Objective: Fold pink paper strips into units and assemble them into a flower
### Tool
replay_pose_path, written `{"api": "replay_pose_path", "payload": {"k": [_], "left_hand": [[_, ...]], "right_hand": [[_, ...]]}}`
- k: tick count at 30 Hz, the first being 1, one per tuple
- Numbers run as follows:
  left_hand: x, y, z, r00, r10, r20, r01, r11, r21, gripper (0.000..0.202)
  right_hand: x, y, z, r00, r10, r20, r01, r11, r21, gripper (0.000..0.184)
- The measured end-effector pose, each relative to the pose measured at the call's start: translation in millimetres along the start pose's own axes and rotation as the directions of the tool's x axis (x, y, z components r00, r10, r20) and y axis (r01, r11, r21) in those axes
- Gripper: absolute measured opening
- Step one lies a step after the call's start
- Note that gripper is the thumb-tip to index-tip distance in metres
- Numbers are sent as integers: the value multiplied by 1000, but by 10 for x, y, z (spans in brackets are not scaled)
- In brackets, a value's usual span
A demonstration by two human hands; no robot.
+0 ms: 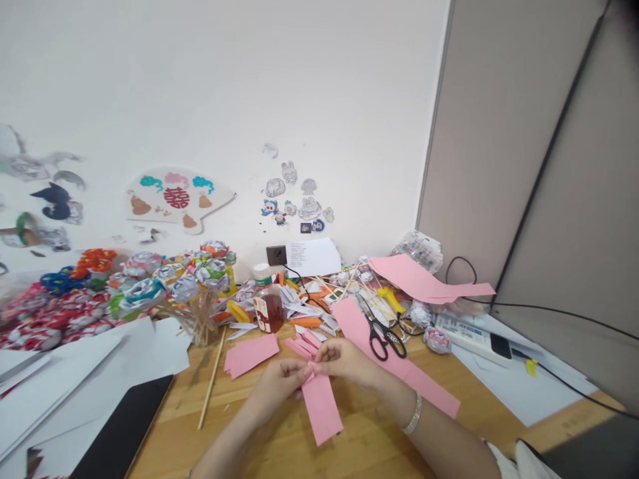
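Both my hands meet over the wooden desk (364,439) at the top end of a pink paper strip (322,409). My left hand (279,379) pinches the strip's upper left edge with closed fingers. My right hand (344,359), a silver bracelet on its wrist, pinches the same end from the right. The strip hangs down toward me. More folded pink strips (304,342) lie just beyond my fingers, and a small stack of pink paper (249,354) lies to the left.
Black scissors (382,336) rest on a long pink sheet (424,386) to the right. A bottle (267,306), wooden skewers (212,379), paper flowers (144,286), white sheets (74,379), a dark tablet (124,429) and cables (549,309) crowd the desk.
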State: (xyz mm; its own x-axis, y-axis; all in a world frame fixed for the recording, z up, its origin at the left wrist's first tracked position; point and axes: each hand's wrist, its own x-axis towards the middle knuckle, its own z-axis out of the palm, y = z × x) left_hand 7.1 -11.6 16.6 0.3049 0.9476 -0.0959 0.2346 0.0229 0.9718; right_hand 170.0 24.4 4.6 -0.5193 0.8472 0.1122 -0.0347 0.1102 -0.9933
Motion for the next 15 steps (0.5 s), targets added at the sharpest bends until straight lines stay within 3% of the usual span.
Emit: {"api": "replay_pose_path", "payload": {"k": [15], "left_hand": [[34,-74,13,994,72,-79,-64,994,92,50]], "right_hand": [[18,99,-26,1000,-15,-14,14,1000,-9,36]]}}
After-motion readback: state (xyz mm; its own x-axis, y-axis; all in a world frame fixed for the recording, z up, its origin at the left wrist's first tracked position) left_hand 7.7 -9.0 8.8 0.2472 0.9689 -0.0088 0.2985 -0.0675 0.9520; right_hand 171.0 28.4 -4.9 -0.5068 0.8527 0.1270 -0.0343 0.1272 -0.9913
